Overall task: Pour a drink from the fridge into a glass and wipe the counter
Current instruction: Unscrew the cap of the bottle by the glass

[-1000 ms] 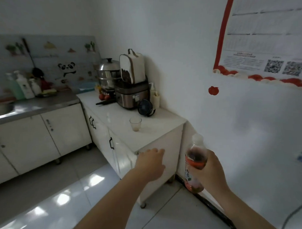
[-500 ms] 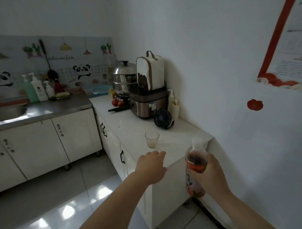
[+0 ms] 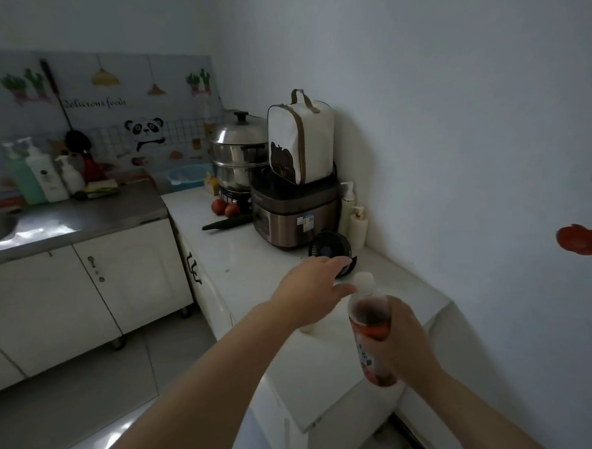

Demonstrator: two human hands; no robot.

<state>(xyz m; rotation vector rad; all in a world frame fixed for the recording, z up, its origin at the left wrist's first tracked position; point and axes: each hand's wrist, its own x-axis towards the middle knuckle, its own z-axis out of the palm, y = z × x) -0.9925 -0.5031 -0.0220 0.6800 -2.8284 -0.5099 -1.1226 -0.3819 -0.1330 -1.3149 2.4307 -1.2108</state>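
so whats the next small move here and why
Probably close the left hand on the glass to steady it: the hand is over it, mostly hiding it, while the right hand holds the bottle upright, white cap apparently on.

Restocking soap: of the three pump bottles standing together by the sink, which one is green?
The green pump bottle is the leftmost of the three, standing farthest from the corner. The taller white pump bottle beside it and the small white pump bottle are both white.

"Delicious foods" (in script) on the backsplash (image 3: pixel 95 103); bottle label (image 3: pixel 366 356) unreadable.
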